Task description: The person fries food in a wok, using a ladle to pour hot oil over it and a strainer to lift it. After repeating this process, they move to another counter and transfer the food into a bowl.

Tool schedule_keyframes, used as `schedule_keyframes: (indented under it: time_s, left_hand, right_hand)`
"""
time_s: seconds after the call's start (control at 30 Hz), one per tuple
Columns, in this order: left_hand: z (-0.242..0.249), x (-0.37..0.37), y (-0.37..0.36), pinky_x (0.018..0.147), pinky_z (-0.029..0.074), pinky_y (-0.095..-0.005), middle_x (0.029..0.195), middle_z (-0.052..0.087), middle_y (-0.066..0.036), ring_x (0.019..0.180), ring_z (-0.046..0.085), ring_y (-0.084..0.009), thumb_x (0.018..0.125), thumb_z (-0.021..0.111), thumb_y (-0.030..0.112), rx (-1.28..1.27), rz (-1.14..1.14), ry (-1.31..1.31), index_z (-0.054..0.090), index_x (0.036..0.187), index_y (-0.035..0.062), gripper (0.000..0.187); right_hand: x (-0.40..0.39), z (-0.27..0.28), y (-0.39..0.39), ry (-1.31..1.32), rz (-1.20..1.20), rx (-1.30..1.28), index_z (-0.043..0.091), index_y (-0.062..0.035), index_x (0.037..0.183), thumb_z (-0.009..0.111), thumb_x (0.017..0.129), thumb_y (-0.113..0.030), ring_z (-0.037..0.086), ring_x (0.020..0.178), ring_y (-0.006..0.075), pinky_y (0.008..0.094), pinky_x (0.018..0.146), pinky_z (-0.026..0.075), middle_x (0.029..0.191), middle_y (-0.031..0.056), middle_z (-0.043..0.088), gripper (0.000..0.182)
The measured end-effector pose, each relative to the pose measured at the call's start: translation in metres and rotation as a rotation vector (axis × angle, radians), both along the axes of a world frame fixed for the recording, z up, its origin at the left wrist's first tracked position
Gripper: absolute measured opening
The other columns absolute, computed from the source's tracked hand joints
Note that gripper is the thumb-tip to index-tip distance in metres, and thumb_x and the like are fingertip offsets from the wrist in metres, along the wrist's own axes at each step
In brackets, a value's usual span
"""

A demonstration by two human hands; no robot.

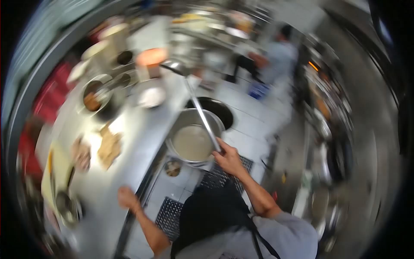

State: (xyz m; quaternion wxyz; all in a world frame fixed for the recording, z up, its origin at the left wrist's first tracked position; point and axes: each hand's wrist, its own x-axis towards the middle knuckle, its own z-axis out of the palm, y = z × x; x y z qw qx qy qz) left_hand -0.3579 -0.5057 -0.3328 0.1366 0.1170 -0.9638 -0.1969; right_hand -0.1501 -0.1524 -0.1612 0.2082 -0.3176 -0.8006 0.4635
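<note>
My right hand (228,157) is wrapped around the lower end of a long-handled metal ladle (200,111). The ladle's bowl points away from me, raised above the edge of the steel table. Below its handle stands a large metal pot (172,140) with cloudy pale liquid in it. Blurred by motion, my left hand (128,197) is curled into a fist over the table's near edge, and I see nothing in it. Farther in on the table lie a tan, floppy-looking piece of food (109,146) and a pinkish one (81,154).
Metal bowls and containers, one bowl (151,93) with white contents, stand on the steel table (140,142). A dark round vessel (220,113) is behind the pot. Another person (278,58) is farther up the tiled floor. Pans (336,159) line the right side.
</note>
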Motion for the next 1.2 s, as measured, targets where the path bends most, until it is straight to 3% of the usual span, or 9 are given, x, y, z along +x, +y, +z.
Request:
schedule_keyframes:
  time_s: [0.17, 0.23, 0.27, 0.53, 0.57, 0.63, 0.83, 1.03, 1.2]
  left_hand:
    - [0.005, -0.012, -0.005, 0.044, 0.043, -0.0396, 0.063, 0.062, -0.011, 0.051, 0.058, -0.0275, 0.085, 0.045, 0.031, -0.186, 0.025, 0.021, 0.065, 0.073, 0.0050, 0.035]
    - [-0.076, -0.050, -0.064, 0.063, 0.044, -0.0425, 0.094, 0.054, -0.016, 0.079, 0.052, -0.0298, 0.088, 0.038, 0.031, -0.720, -0.423, 0.102, 0.048, 0.115, 0.0048, 0.039]
    - [-0.068, -0.048, -0.065, 0.063, 0.044, -0.0417, 0.092, 0.055, -0.016, 0.077, 0.053, -0.0294, 0.087, 0.039, 0.029, -0.765, -0.434, 0.123, 0.050, 0.112, 0.0042, 0.037]
    - [-0.056, -0.096, 0.057, 0.059, 0.048, -0.0350, 0.079, 0.064, -0.013, 0.065, 0.061, -0.0259, 0.083, 0.051, 0.017, -0.043, -0.530, 0.477, 0.063, 0.088, -0.0006, 0.022]
    - [-0.038, -0.077, 0.108, 0.061, 0.048, -0.0335, 0.082, 0.063, -0.016, 0.069, 0.061, -0.0261, 0.083, 0.052, 0.017, -0.335, -0.676, 0.483, 0.061, 0.092, -0.0036, 0.024]
    - [0.011, -0.007, 0.227, 0.052, 0.042, -0.0349, 0.060, 0.057, -0.012, 0.051, 0.049, -0.0201, 0.082, 0.051, 0.014, 0.384, -0.814, 0.378, 0.058, 0.071, -0.0049, 0.023]
    - [0.105, 0.215, 0.434, 0.044, 0.027, -0.0291, 0.049, 0.035, -0.002, 0.049, 0.031, -0.0093, 0.077, 0.048, 0.003, 0.836, -1.450, -0.221, 0.044, 0.056, -0.0029, 0.021]
    - [0.105, 0.356, 0.484, 0.039, 0.025, -0.0324, 0.045, 0.029, -0.012, 0.041, 0.027, -0.0125, 0.072, 0.050, 0.003, 0.683, -1.805, -0.226, 0.035, 0.050, -0.0018, 0.026]
    - [0.073, 0.344, 0.505, 0.043, 0.027, -0.0342, 0.044, 0.035, -0.008, 0.045, 0.032, -0.0105, 0.073, 0.048, 0.007, 0.434, -1.750, -0.353, 0.036, 0.051, -0.0032, 0.027]
  right_hand:
    - [0.140, 0.015, 0.027, 0.167, -0.511, -0.052, 0.045, -0.0010, 0.121, 0.057, 0.076, -0.007, 0.045, 0.049, 0.0103, 0.0270, 0.047, 0.041, 0.056, 0.0051, 0.049, 0.046]
    - [0.187, 0.033, 0.020, 0.224, -0.792, -0.235, 0.045, -0.0022, 0.121, 0.055, 0.078, -0.006, 0.043, 0.044, 0.0070, 0.0235, 0.040, 0.038, 0.057, 0.0006, 0.049, 0.045]
    - [0.211, 0.035, 0.019, 0.313, -0.840, -0.212, 0.043, -0.0036, 0.125, 0.053, 0.079, -0.005, 0.042, 0.041, 0.0040, 0.0202, 0.035, 0.036, 0.057, -0.0022, 0.048, 0.047]
    - [0.368, 0.065, -0.023, 0.563, -1.350, -0.100, 0.045, 0.0000, 0.115, 0.049, 0.083, -0.005, 0.042, 0.035, 0.0054, 0.0202, 0.027, 0.035, 0.057, -0.0008, 0.045, 0.032]
    - [0.380, 0.070, -0.025, 0.565, -1.348, -0.106, 0.045, 0.0000, 0.115, 0.049, 0.083, -0.005, 0.042, 0.035, 0.0054, 0.0202, 0.027, 0.035, 0.057, -0.0008, 0.045, 0.032]
    - [0.398, 0.078, -0.028, 0.539, -1.496, 0.007, 0.046, 0.0001, 0.112, 0.049, 0.084, -0.005, 0.042, 0.035, 0.0054, 0.0201, 0.027, 0.035, 0.058, -0.0010, 0.044, 0.028]
    - [0.442, 0.088, -0.001, 0.765, -1.481, 0.107, 0.034, 0.0008, 0.122, 0.047, 0.084, -0.005, 0.045, 0.039, 0.0099, 0.0237, 0.030, 0.038, 0.066, 0.0047, 0.046, 0.041]
    - [0.487, 0.089, 0.035, 1.036, -1.432, -0.157, 0.039, -0.0034, 0.120, 0.045, 0.087, -0.009, 0.034, 0.037, 0.0068, 0.0221, 0.028, 0.032, 0.063, 0.0008, 0.039, 0.034]
    - [0.518, 0.063, 0.059, 1.174, -1.410, -0.253, 0.046, -0.0036, 0.117, 0.046, 0.087, -0.012, 0.030, 0.035, 0.0039, 0.0202, 0.026, 0.026, 0.059, -0.0026, 0.037, 0.031]
